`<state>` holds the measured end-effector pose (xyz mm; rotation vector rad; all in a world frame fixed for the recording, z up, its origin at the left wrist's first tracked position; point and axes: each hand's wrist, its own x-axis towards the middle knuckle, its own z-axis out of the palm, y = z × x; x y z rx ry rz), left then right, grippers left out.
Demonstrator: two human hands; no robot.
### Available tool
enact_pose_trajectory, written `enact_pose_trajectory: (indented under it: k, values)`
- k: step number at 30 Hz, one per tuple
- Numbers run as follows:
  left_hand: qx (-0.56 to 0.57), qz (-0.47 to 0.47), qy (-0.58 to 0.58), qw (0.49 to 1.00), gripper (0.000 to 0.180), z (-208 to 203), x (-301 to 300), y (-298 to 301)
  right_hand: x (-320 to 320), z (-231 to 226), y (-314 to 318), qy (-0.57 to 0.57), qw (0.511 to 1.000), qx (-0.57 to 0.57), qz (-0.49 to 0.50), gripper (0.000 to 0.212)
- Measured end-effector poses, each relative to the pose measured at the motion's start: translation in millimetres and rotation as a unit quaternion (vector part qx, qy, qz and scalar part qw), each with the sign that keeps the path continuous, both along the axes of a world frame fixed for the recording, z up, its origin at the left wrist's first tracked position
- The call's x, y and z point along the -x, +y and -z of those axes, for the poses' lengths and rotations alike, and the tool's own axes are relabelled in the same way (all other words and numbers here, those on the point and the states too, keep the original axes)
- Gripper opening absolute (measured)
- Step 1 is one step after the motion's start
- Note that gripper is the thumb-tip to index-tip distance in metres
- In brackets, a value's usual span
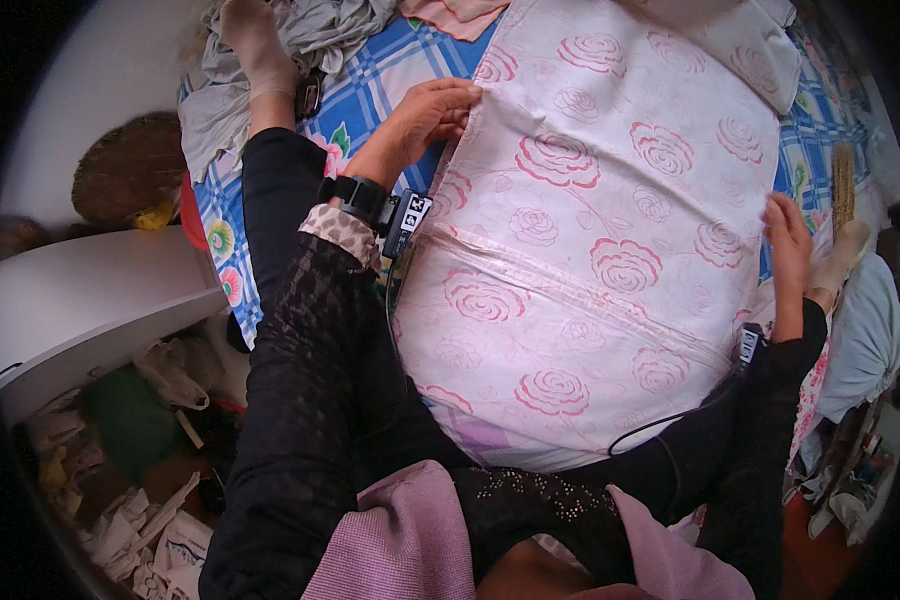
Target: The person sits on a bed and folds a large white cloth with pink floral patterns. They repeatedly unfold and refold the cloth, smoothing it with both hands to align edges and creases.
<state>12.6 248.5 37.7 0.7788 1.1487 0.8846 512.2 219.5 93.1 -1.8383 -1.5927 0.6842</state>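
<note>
A white cloth with pink rose outlines [595,215] lies spread over my lap and the bed in front of me. A seam or folded band crosses its lower part, and its far right corner is folded over. At the upper left edge, my left hand [420,125] pinches the cloth's border between thumb and fingers. On the far side, my right hand [788,245] has its fingers drawn together at the cloth's right edge, seemingly gripping it; the fingertips show only partly. Both wrists carry strapped devices, with a thin black cable [660,420] running across the cloth's near right part.
Beneath is a blue plaid, flowered bedsheet [375,75]. Crumpled grey clothes [320,35] lie at the far left, and a straw brush-like bundle [843,185] at the right. A white cabinet [110,285] stands left, above a heap of bags and papers [160,520]. My legs stretch out either side.
</note>
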Motion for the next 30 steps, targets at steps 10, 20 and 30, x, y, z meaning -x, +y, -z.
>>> enact_pose_trajectory:
  k: [10, 20, 30]
  values:
    - [-0.031, 0.061, -0.03, 0.997, 0.022, 2.4, -6.1, -4.9, 300.2, 42.3, 32.9, 0.044, 0.961, -0.052, -0.268, 0.023]
    - [-0.126, 0.017, 0.173, 0.977, 0.015, 10.8, -27.0, -4.9, 309.9, 59.2, 34.1, -0.022, 0.967, -0.079, -0.242, 0.014]
    - [-0.235, 0.006, 0.348, 0.908, 0.018, 11.8, -36.5, -8.0, 312.1, 79.0, 35.7, -0.078, 0.957, -0.15, -0.237, 0.014]
